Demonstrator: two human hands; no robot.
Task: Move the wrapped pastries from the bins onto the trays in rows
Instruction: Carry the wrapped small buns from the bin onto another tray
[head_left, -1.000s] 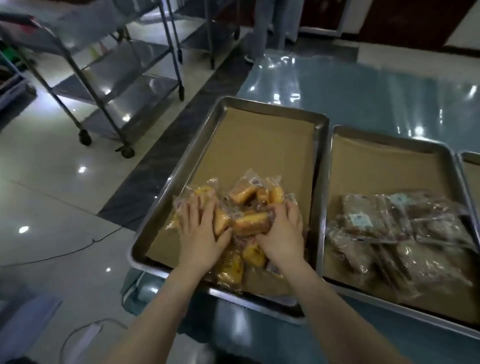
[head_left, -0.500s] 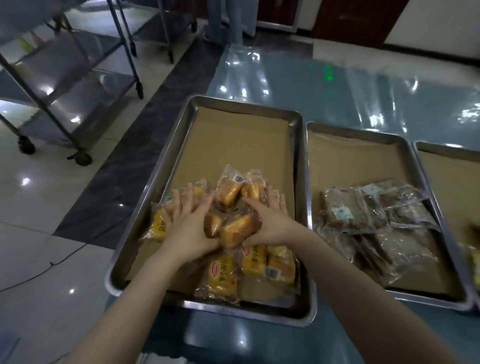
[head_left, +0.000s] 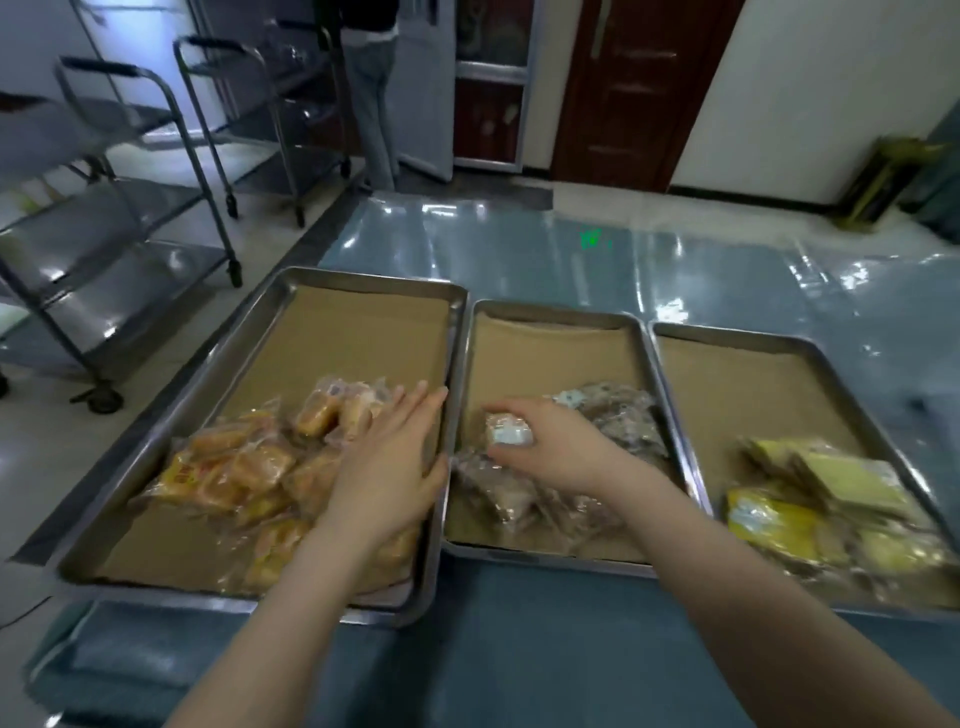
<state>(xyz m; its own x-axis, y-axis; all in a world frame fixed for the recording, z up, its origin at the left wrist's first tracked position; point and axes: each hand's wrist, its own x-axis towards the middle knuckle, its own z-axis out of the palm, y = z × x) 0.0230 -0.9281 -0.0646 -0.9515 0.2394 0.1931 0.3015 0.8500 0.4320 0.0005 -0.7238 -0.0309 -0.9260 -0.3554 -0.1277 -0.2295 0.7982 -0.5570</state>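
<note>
Golden pastries (head_left: 244, 467): clear-wrapped heap, partly under left hand (head_left: 389, 467).
Brown pastries (head_left: 618, 415): jumbled, one gripped by right hand (head_left: 550, 447).
Yellow pastries (head_left: 810, 499): piled, right of right hand.

You've got steel trolleys (head_left: 119, 296) parked upper left. Top centre there's a person (head_left: 371, 104) standing, with a dark brown door (head_left: 639, 88) further right.

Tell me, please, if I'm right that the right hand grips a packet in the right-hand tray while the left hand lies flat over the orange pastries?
No: the head view shows the right hand gripping a packet in the middle tray, not the right-hand tray. The left hand does lie flat over the orange pastries.
</note>
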